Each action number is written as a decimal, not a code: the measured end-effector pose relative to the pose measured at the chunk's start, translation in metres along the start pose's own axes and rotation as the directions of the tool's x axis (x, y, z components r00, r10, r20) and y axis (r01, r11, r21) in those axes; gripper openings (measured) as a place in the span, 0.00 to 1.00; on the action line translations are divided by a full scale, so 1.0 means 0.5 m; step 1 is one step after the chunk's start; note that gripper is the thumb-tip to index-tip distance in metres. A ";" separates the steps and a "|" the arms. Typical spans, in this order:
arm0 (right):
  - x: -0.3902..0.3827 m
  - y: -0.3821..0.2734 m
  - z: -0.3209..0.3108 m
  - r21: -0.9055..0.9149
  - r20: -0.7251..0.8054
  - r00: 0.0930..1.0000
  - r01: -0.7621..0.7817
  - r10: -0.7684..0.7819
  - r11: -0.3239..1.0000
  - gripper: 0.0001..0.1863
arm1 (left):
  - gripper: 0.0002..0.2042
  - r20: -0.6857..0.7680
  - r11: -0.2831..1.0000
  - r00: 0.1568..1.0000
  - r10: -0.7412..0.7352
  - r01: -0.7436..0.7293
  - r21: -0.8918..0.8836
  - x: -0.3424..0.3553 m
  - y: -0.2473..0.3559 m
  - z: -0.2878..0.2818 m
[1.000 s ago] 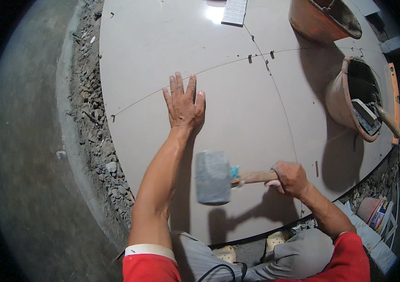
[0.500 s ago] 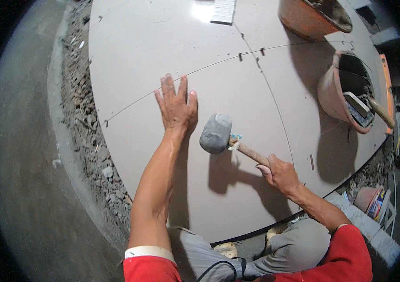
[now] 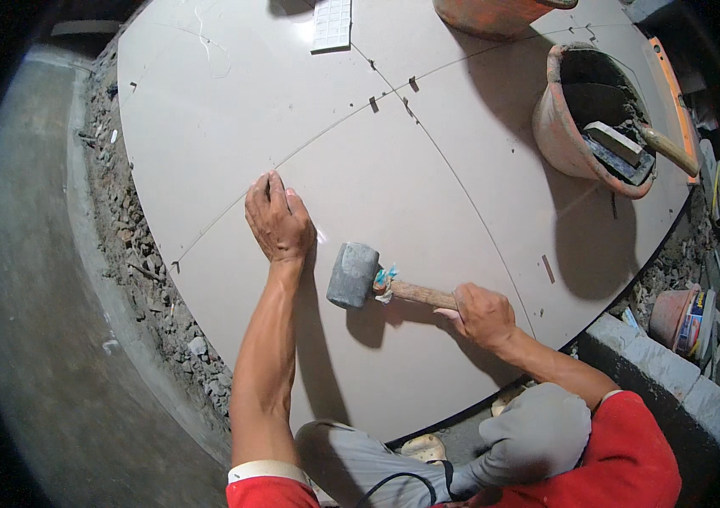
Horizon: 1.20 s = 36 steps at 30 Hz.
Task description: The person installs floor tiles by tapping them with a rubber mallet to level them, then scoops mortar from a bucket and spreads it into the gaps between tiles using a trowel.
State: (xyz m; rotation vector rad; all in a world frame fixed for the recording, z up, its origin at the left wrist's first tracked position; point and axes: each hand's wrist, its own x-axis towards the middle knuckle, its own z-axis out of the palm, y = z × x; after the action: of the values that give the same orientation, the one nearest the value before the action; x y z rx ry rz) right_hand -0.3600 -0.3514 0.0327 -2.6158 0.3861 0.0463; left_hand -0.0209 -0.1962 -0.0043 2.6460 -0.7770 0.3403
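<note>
My right hand (image 3: 485, 317) is closed around the wooden handle of a rubber mallet (image 3: 355, 275). The grey mallet head is over a large pale floor tile (image 3: 427, 364), with its shadow on the surface just below; whether it touches I cannot tell. Blue and white scraps of material are tied where handle meets head. My left hand (image 3: 279, 222) rests on the same tile, left of the mallet and holding nothing. Its fingers are slightly bent and closer together, fingertips at the thin joint with the tile beyond. Small dark spacers (image 3: 374, 104) stick up along the joints.
At the right stands a mortar bucket (image 3: 550, 127) with a trowel (image 3: 669, 151) in it; another bucket (image 3: 495, 19) is farther back. A white gridded piece (image 3: 331, 25) lies on the tiles. Rubble (image 3: 157, 288) edges them at left, and an orange level (image 3: 671, 97) lies far right.
My left hand has drawn its spread fingers closer together and shifted along the joint. The mallet has swung lower toward the tile. The whole view has shifted, so buckets appear farther up and left.
</note>
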 end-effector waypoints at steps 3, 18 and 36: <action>0.007 0.001 -0.023 0.056 0.044 0.999 0.009 -0.011 0.998 0.23 | 0.23 -0.012 0.998 0.999 -0.048 0.048 0.036 -0.001 -0.001 0.001; 0.040 -0.011 -0.016 -0.093 0.104 0.995 0.004 0.006 0.996 0.20 | 0.23 -0.014 0.997 0.997 -0.074 0.074 -0.001 -0.003 -0.012 -0.008; 0.039 0.003 0.002 -0.166 -0.011 0.995 0.093 -0.096 0.982 0.15 | 0.33 0.018 0.952 0.957 -0.290 0.286 0.113 -0.123 -0.299 -0.147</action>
State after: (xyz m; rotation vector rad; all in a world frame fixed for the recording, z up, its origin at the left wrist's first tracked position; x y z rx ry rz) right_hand -0.3418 -0.3576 0.0292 -2.7970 0.2748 0.0223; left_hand 0.0030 -0.0201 0.0018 2.8227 -0.3802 0.2651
